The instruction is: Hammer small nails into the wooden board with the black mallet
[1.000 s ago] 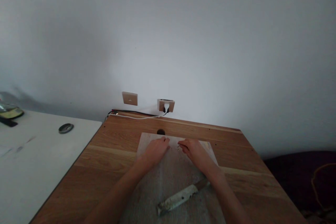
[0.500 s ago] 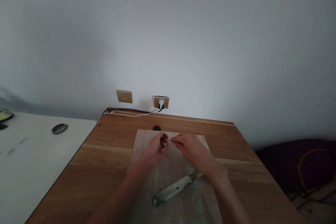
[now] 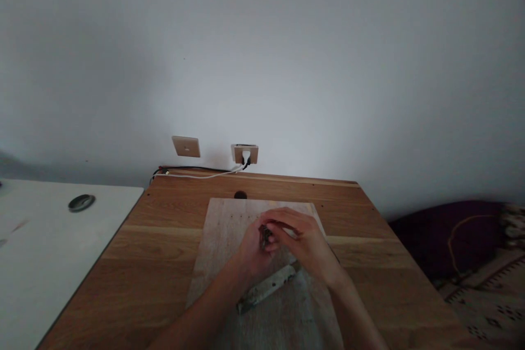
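My left hand (image 3: 256,251) is cupped, palm up, over a wooden board (image 3: 221,235). In its palm lies a cluster of small dark metal pieces (image 3: 266,234), possibly nails. My right hand (image 3: 301,232) arches over from the right, its fingers bent down and closed at that cluster; what they pinch, if anything, is hidden. Below both hands, a worn, whitish stick-like handle (image 3: 268,286) with dark stains lies slanted on the board. Its upper right end runs under my right arm. A row of tiny dark dots (image 3: 240,216) marks the board's far part.
The board rests on a brown wooden table (image 3: 143,279), which has a round cable hole (image 3: 240,195). Cables (image 3: 200,176) run along the wall to a socket (image 3: 246,155). On the left, a white table (image 3: 49,262) bears a grey round lid-like object (image 3: 81,202). Dark purple fabric (image 3: 435,240) lies right.
My hands, apart before, have come together, with the right fingers now over the left palm. The view has shifted slightly to the right. The stick-like handle still lies on the board.
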